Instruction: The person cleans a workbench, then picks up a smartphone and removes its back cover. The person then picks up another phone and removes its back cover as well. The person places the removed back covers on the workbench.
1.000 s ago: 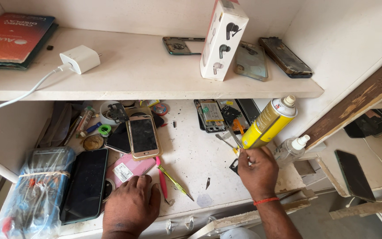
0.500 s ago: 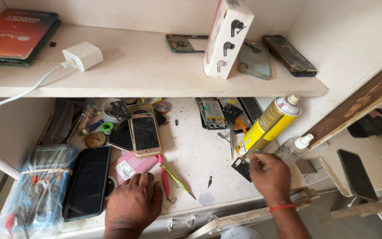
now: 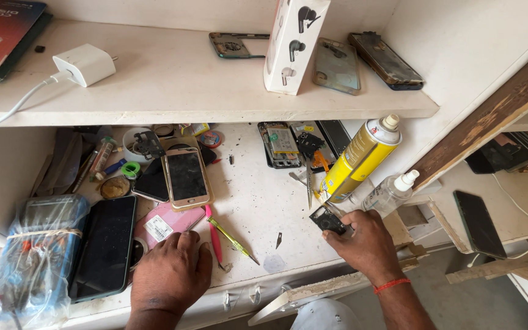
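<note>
Fingers of my right hand [image 3: 366,244] pinch a small black part [image 3: 327,220], squarish with a round lens-like spot on it; my fingertips cover its near edge, so I cannot tell its full shape. It sits just above the bench [image 3: 258,208], right below the yellow spray can [image 3: 357,162] and beside the clear bottle [image 3: 389,192]. A red thread circles that wrist.

Left hand [image 3: 172,272] lies flat, palm down, fingers loosely together, its tips touching the pink phone [image 3: 165,223] and close to the pink tool [image 3: 214,235]. What is under the palm is hidden.

Beside the pink tool lies a thin green-handled tool [image 3: 230,237] with a metal tip, and a small dark blade [image 3: 278,240] lies loose on the white, scuffed, stained surface. A gold phone [image 3: 186,177] with a dull, dusty screen rests on a heap of dark parts I cannot sort out. A glossy black phone [image 3: 105,244] lies at the left, next to a crinkled plastic bag [image 3: 25,263] of cables held by a rubber band; the bag is cut off by the frame edge.

Tweezers [image 3: 308,183] and an opened phone [image 3: 281,143] showing its green board lie partly in the shelf's shadow. On the shelf [image 3: 184,85] above: a white charger [image 3: 84,64] with cable, a white box [image 3: 293,43] cut off at the top, a grey back cover [image 3: 336,66] and a worn dark phone [image 3: 386,60].
</note>
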The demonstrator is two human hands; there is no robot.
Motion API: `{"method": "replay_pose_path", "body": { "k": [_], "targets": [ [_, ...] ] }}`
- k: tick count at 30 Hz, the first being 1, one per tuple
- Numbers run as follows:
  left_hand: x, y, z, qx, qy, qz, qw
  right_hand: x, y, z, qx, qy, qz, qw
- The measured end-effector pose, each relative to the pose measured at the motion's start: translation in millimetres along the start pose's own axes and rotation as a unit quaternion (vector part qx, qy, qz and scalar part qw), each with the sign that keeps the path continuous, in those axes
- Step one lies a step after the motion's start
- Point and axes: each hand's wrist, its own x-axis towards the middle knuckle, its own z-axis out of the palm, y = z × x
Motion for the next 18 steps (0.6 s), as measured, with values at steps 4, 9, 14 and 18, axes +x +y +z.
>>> {"method": "replay_pose_path", "body": {
  "k": [4,9,14,18],
  "targets": [
    [5.7,1.8,2.4,-0.006,-0.007,-0.006,1.0,3.6,11.5,7.3,0.151,-0.038,0.058,0.986],
    [9.6,-4.6,4.0,-0.006,-0.006,-0.001,1.0,7.5,21.5,14.3,0.359,-0.002,0.074,0.93],
    [7.2,-10.0,3.6,-0.005,-0.004,0.003,1.0,0.9,-2.2,19.7,0.496,-0.056,0.087,0.862],
    [8.4,-9.4,2.5,-0.004,-0.002,0.001,1.0,-5.8,-50.2,44.4,0.488,-0.109,0.069,0.863]
  ]
}}
